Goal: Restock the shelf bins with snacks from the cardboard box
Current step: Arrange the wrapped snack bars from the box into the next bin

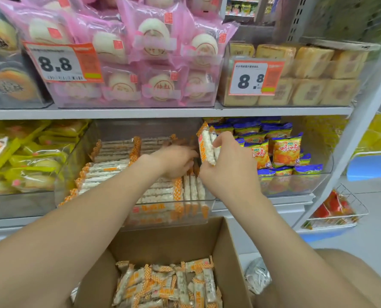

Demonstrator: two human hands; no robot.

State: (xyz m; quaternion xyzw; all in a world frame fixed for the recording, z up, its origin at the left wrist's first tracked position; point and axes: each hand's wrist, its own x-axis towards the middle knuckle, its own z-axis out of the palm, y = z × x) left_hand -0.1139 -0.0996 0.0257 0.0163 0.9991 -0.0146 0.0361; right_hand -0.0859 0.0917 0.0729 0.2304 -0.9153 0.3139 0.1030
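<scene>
On the lower shelf [140,113], middle position: clear plastic bin [204,211], partly filled with long white puffed-rice snack packs [109,170] with orange checked ends. Most lie flat in stacked rows, and a few stand on edge at the bin's right side.

Left hand [174,160]: inside the bin, back of hand up, fingers reaching right and down among the packs standing on edge. View is blurred there, so I cannot tell whether the fingers grip anything.

Right hand [227,172]: above the bin's right side, fingers and thumb curled around a bundle of snack packs [206,145]. The bundle is upright, its top end sticking up past the fingers.

Cardboard box [169,238]: open, directly below and in front of the bin. Loose packs [169,285] of the same snack are heaped in its bottom.

Neighbours:
- Right bin holds blue-and-orange chip bags [285,150].
- Left bin holds yellow wrapped pastries [29,156].
- Upper shelf has pink-wrapped round buns [154,36] with a price tag [60,63] reading 8.8.
- Tan square cakes [314,61] sit to their right, with a second tag showing 8.8.
- A wire basket [352,216] with red packets hangs at the shelf's far right end.
</scene>
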